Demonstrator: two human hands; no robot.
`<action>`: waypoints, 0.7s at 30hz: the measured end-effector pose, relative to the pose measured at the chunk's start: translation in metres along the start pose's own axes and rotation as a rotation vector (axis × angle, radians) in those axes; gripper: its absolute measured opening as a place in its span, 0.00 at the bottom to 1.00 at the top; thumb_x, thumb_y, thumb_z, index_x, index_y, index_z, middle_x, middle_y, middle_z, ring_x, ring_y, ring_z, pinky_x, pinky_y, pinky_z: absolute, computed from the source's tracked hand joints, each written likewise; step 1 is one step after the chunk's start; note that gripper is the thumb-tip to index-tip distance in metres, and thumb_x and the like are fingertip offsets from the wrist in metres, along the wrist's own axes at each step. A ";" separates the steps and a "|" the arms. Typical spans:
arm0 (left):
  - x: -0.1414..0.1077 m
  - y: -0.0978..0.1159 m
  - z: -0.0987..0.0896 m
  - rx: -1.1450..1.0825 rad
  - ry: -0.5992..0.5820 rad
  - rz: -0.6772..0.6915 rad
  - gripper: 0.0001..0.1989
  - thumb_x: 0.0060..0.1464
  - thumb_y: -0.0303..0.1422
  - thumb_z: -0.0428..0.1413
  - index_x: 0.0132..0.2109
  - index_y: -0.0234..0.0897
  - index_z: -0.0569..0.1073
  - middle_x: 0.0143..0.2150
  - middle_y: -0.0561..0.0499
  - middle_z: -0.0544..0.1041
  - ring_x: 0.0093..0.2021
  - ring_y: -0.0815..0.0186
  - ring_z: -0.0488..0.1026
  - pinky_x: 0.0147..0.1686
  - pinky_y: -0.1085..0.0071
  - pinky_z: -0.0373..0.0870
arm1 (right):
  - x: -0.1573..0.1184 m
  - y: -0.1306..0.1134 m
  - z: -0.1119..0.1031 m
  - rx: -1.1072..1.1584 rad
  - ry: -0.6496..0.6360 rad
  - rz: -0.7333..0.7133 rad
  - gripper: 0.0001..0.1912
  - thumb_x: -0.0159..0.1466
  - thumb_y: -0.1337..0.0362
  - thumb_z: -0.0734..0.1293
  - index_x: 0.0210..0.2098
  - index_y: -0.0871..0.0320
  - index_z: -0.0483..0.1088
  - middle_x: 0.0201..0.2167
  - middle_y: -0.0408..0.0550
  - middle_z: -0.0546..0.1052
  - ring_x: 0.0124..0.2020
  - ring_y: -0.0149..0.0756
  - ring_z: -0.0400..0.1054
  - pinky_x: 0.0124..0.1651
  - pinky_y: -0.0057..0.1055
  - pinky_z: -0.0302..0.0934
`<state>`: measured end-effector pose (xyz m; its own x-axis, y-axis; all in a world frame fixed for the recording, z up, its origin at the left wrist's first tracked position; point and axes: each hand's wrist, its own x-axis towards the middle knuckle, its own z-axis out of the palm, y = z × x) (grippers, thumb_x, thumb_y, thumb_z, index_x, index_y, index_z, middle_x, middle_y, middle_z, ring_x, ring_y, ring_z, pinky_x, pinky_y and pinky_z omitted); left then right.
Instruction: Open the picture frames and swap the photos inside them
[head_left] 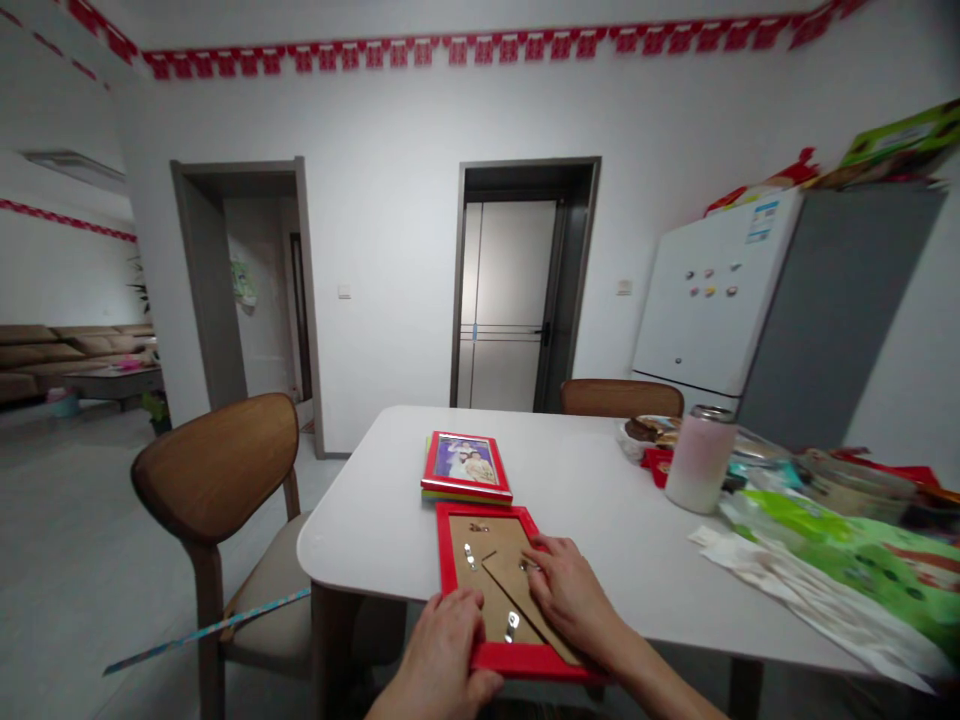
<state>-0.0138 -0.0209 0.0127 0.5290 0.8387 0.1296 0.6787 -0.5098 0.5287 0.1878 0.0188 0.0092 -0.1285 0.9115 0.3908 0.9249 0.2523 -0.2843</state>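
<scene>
A red picture frame [448,560] lies back side up over the near edge of the white table, showing its brown backing board [491,600] with a fold-out stand strip and small metal clips. My left hand [450,640] grips the frame's lower left corner, fingers on the left side and thumb at the bottom edge. Across the frame's right side lies my right hand [574,595], its bent fingers on the metal clip [525,566] there; the fingertips partly cover the clip. Just beyond, another red frame with a photo [469,465] sits face up on a stack of frames.
On the white table [577,470], a pink-white bottle [701,460], a green package [847,550], white cloth or tissue [795,590] and food containers crowd the right side. A wooden chair [225,470] with a blue patterned strip [210,628] stands left. A fridge [712,290] stands back right.
</scene>
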 end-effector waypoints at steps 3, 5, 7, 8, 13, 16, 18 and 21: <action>-0.001 -0.001 0.000 -0.001 -0.007 -0.010 0.31 0.38 0.31 0.55 0.53 0.31 0.60 0.55 0.43 0.61 0.56 0.60 0.55 0.56 0.64 0.46 | 0.009 -0.021 0.009 0.053 -0.021 -0.062 0.17 0.58 0.65 0.53 0.41 0.59 0.68 0.41 0.52 0.69 0.43 0.38 0.59 0.45 0.33 0.51; -0.001 -0.001 -0.001 -0.011 -0.011 -0.004 0.31 0.38 0.31 0.55 0.53 0.32 0.60 0.55 0.44 0.61 0.56 0.59 0.55 0.56 0.64 0.47 | 0.017 -0.035 0.015 0.072 -0.089 -0.099 0.16 0.58 0.67 0.53 0.39 0.59 0.69 0.38 0.51 0.70 0.41 0.36 0.60 0.44 0.31 0.51; -0.001 -0.002 -0.002 -0.028 -0.011 0.010 0.30 0.38 0.30 0.54 0.52 0.33 0.61 0.55 0.45 0.61 0.55 0.60 0.55 0.56 0.64 0.48 | 0.023 -0.045 0.019 0.055 -0.152 -0.140 0.15 0.58 0.69 0.53 0.35 0.57 0.71 0.37 0.50 0.71 0.41 0.36 0.60 0.43 0.31 0.50; -0.001 -0.002 -0.003 -0.038 -0.010 0.017 0.29 0.38 0.30 0.54 0.52 0.34 0.61 0.55 0.45 0.62 0.55 0.60 0.55 0.56 0.65 0.49 | 0.025 -0.049 0.021 0.043 -0.176 -0.164 0.15 0.58 0.69 0.54 0.34 0.57 0.71 0.37 0.49 0.70 0.42 0.36 0.59 0.43 0.31 0.50; -0.002 -0.003 -0.006 -0.066 0.012 0.032 0.29 0.38 0.30 0.54 0.51 0.34 0.61 0.53 0.45 0.63 0.53 0.61 0.58 0.56 0.66 0.48 | 0.026 -0.053 0.021 0.025 -0.227 -0.237 0.12 0.57 0.67 0.56 0.29 0.55 0.71 0.36 0.47 0.69 0.42 0.36 0.58 0.40 0.32 0.50; -0.001 -0.004 -0.005 -0.068 0.035 0.042 0.29 0.38 0.31 0.54 0.52 0.35 0.61 0.53 0.47 0.63 0.52 0.61 0.58 0.54 0.67 0.50 | 0.023 -0.051 0.019 0.071 -0.224 -0.251 0.13 0.56 0.69 0.56 0.32 0.54 0.71 0.37 0.46 0.69 0.42 0.36 0.58 0.42 0.33 0.51; -0.001 -0.006 -0.005 -0.063 0.047 0.047 0.27 0.39 0.31 0.54 0.51 0.37 0.61 0.50 0.48 0.65 0.50 0.62 0.61 0.52 0.68 0.54 | 0.020 -0.048 0.015 0.142 -0.204 -0.240 0.16 0.55 0.71 0.55 0.38 0.54 0.70 0.40 0.47 0.69 0.44 0.36 0.58 0.45 0.34 0.51; -0.001 -0.009 -0.005 -0.059 0.048 0.046 0.23 0.39 0.31 0.53 0.47 0.38 0.64 0.47 0.49 0.67 0.47 0.62 0.62 0.49 0.69 0.58 | 0.010 -0.040 0.004 0.287 -0.210 -0.206 0.17 0.55 0.70 0.55 0.40 0.57 0.69 0.44 0.50 0.67 0.46 0.36 0.59 0.49 0.33 0.52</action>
<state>-0.0234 -0.0164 0.0115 0.5327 0.8237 0.1942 0.6226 -0.5368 0.5694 0.1476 0.0193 0.0212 -0.3989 0.8712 0.2861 0.7385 0.4901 -0.4630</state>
